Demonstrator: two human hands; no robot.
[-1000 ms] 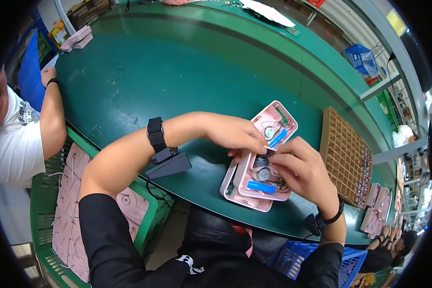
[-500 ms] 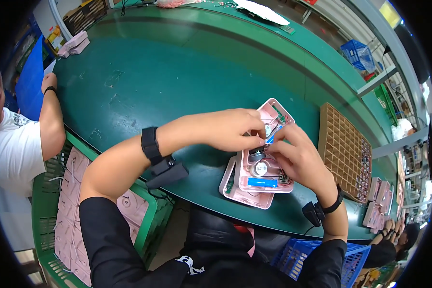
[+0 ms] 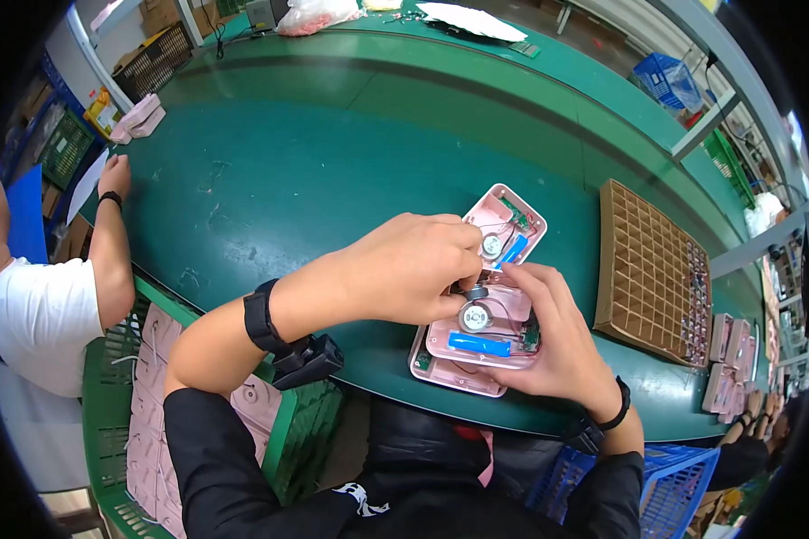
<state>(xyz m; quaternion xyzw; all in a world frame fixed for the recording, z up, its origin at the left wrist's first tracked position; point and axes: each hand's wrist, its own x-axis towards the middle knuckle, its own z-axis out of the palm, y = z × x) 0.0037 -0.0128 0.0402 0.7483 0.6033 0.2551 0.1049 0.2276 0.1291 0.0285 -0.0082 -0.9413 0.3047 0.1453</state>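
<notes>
A pink plastic housing half [image 3: 440, 340] sits in front of me, holding a blue cylindrical battery [image 3: 479, 345], a round silver motor-like part [image 3: 475, 316], thin wires and a green circuit board. My left hand [image 3: 418, 269] reaches over its far left corner, fingertips closed on a small dark round part [image 3: 478, 292]. Around the housing's right side curls my right hand [image 3: 562, 346], thumb underneath near the front edge. Another pink housing half [image 3: 535, 238] with similar parts lies just beyond. A third pink housing half [image 3: 458, 375] is partly hidden underneath the one I hold.
On the right stands a cardboard divider box [image 3: 647, 269] with small parts along one side. More pink housings [image 3: 733, 364] lie past it. A green crate [image 3: 283, 440] of pink housings is at my left, beside a co-worker's arm [image 3: 108, 260]. A blue crate [image 3: 683, 490] is lower right.
My right hand has gone from fingertips over the housing's far end to gripping its right side. My left hand has come nearer me, and the held housing has tilted and shifted slightly left.
</notes>
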